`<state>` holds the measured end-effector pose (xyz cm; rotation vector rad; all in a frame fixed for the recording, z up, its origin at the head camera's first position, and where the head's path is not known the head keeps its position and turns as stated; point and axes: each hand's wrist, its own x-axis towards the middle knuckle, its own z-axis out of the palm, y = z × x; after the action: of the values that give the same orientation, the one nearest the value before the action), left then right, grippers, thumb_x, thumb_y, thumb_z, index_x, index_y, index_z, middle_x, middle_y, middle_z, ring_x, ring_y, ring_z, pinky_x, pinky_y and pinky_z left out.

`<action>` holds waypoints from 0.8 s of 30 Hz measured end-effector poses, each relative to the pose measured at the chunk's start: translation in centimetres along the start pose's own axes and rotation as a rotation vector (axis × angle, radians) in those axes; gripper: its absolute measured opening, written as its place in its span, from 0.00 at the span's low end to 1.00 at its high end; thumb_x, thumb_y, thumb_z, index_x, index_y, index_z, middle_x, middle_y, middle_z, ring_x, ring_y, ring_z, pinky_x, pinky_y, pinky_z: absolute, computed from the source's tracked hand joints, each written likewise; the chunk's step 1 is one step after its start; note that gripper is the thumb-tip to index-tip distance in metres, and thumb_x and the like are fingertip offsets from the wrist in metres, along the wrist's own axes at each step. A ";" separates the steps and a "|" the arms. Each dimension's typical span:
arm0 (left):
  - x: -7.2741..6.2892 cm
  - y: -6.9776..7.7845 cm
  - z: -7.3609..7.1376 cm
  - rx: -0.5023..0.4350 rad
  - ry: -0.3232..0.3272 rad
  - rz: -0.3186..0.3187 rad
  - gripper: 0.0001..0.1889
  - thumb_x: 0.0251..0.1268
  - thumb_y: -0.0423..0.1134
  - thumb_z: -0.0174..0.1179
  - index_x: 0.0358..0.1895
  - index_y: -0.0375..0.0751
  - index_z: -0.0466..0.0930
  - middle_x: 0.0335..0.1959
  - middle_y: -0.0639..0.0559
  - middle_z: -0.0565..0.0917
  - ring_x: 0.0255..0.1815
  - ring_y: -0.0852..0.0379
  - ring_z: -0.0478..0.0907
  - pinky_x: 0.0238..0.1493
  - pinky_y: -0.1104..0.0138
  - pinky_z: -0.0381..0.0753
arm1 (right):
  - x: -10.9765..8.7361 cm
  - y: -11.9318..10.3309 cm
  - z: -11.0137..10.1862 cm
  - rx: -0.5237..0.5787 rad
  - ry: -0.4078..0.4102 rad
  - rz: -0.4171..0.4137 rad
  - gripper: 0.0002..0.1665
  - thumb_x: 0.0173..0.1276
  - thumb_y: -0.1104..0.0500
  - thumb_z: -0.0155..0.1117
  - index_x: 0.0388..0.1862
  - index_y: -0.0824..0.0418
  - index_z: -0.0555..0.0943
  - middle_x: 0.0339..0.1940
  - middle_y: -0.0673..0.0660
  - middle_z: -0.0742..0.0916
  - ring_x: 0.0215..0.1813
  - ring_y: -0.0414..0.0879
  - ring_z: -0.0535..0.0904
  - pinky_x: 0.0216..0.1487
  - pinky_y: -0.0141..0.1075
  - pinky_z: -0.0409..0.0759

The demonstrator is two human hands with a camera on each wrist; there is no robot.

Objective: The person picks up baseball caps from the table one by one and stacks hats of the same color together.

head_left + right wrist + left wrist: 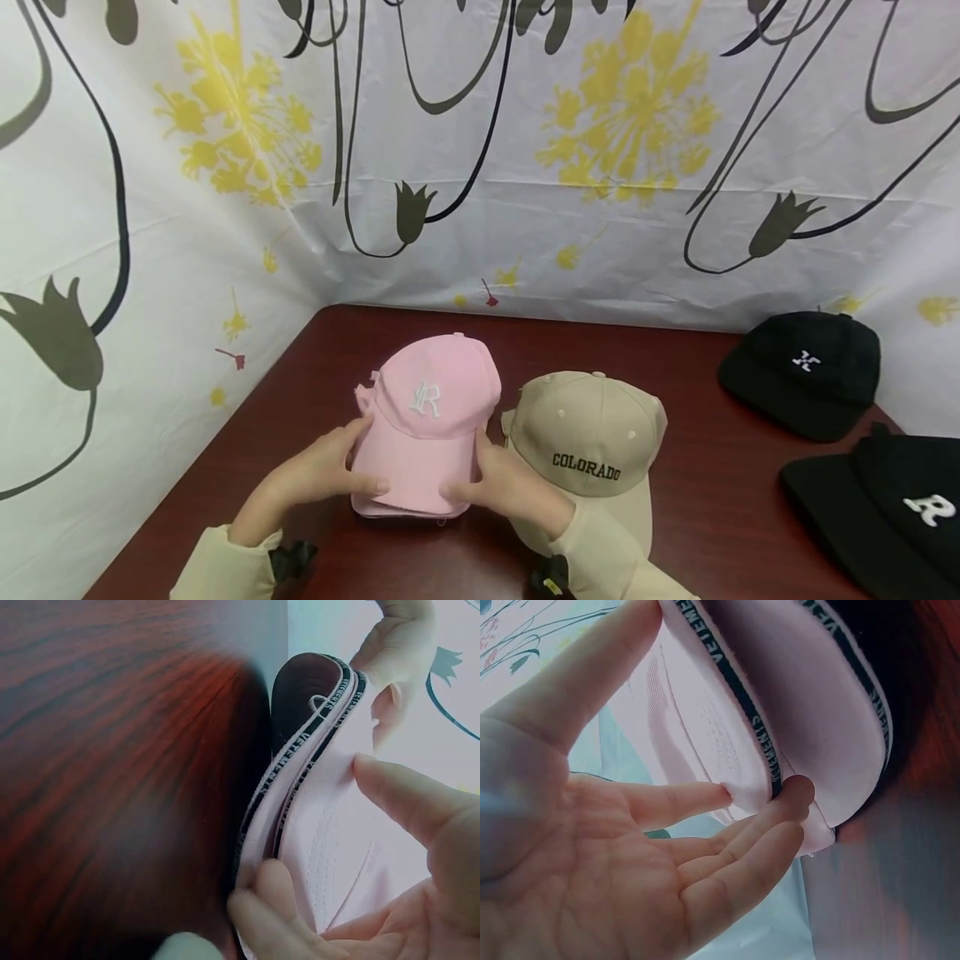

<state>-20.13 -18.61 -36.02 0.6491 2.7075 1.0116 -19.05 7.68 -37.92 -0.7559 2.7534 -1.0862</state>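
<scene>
Two pink caps lie stacked, brims toward me. The upper pink cap [442, 387] bears a white letter emblem. The lower pink cap [829, 712] shows beneath it, both brims edged with black lettered tape. My left hand [322, 462] grips the upper cap's left side, thumb on the brim and fingertips at its edge. On the opposite side my right hand [513, 483] holds the brim, thumb on top and fingers curled round the edge near the gap between the brims. A beige "COLORADO" cap [588, 425] sits just right, partly covered by my right forearm.
Two black caps lie on the right of the dark red table [697, 367]: a farther black cap [780, 392] and a nearer black cap [892, 500], cut off by the frame edge. A patterned white sheet [480, 150] hangs behind and at the sides.
</scene>
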 end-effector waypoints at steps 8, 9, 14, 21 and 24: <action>-0.1 0.1 0.4 0.047 -0.032 -0.021 0.50 0.43 0.51 0.71 0.63 0.18 0.57 0.52 0.26 0.71 0.52 0.38 0.70 0.50 0.47 0.69 | 0.2 0.3 1.0 0.011 0.025 0.007 0.60 0.54 0.44 0.68 0.66 0.81 0.46 0.38 0.68 0.82 0.42 0.48 0.78 0.46 0.41 0.74; -0.1 0.1 0.4 0.054 -0.035 -0.019 0.50 0.43 0.51 0.71 0.63 0.18 0.57 0.52 0.26 0.71 0.52 0.38 0.70 0.50 0.47 0.68 | 0.2 0.3 1.0 0.009 0.026 0.010 0.60 0.54 0.45 0.68 0.66 0.81 0.46 0.38 0.68 0.82 0.42 0.49 0.78 0.46 0.41 0.74; 0.1 0.2 0.5 0.096 -0.033 -0.011 0.51 0.41 0.50 0.72 0.62 0.17 0.56 0.52 0.25 0.71 0.52 0.35 0.70 0.50 0.46 0.68 | 0.5 0.3 1.1 -0.014 0.022 0.021 0.61 0.54 0.45 0.69 0.66 0.82 0.45 0.42 0.71 0.80 0.47 0.52 0.77 0.49 0.44 0.73; 0.0 0.1 1.1 0.118 -0.013 0.007 0.51 0.40 0.48 0.73 0.62 0.17 0.56 0.46 0.26 0.72 0.47 0.39 0.71 0.48 0.49 0.70 | 0.7 0.5 1.4 -0.074 0.027 0.063 0.63 0.53 0.43 0.69 0.67 0.80 0.44 0.46 0.72 0.79 0.51 0.55 0.76 0.52 0.45 0.71; -0.2 -0.2 1.4 0.109 -0.008 -0.001 0.52 0.40 0.47 0.73 0.63 0.17 0.54 0.47 0.25 0.71 0.47 0.39 0.71 0.49 0.49 0.69 | 0.7 0.6 1.7 -0.070 0.021 0.068 0.63 0.53 0.43 0.69 0.68 0.79 0.44 0.49 0.72 0.78 0.52 0.55 0.75 0.53 0.45 0.71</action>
<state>-19.59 -18.01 -37.25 0.6686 2.7719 0.8638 -19.51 6.65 -39.47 -0.6576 2.8259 -0.9953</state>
